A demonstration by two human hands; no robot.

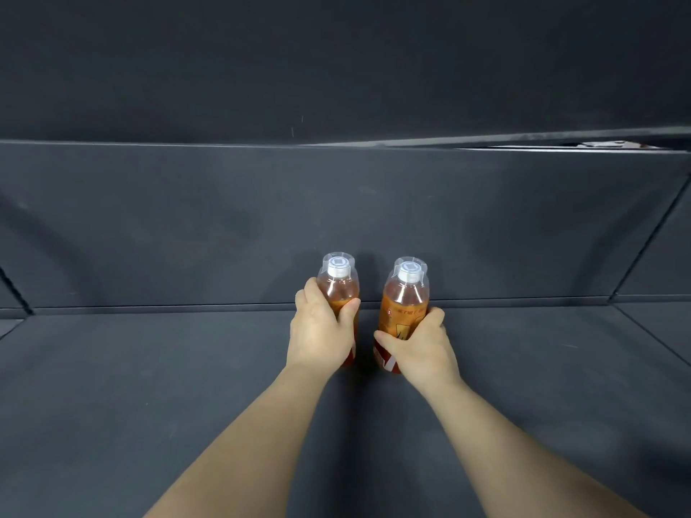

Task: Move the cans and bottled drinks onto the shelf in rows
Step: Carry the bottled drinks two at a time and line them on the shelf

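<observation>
Two clear plastic bottles of amber-orange drink stand upright side by side, a narrow gap between them, near the back of the dark grey shelf point(149, 375). The left bottle point(339, 291) has a white screw cap point(338, 267) under a clear seal and a red band at its foot. My left hand point(318, 334) wraps its body from the left; my fingers point(311, 293) curl round the far side and the thumb lies across the front, holding it at the middle. The right bottle point(405, 299), with its own white cap point(408, 274) and an orange label with a red and white patch low down, is held in my right hand point(424, 347). There the fingers point(435, 316) curl round its right side and the thumb presses the label lower on the left. Both bases sit low at the shelf floor, but I cannot tell whether they rest on it or hang just above. Behind the bottles rises a flat dark grey back panel point(224, 218), and above its right part runs the thin edge of a higher board point(523, 138).
</observation>
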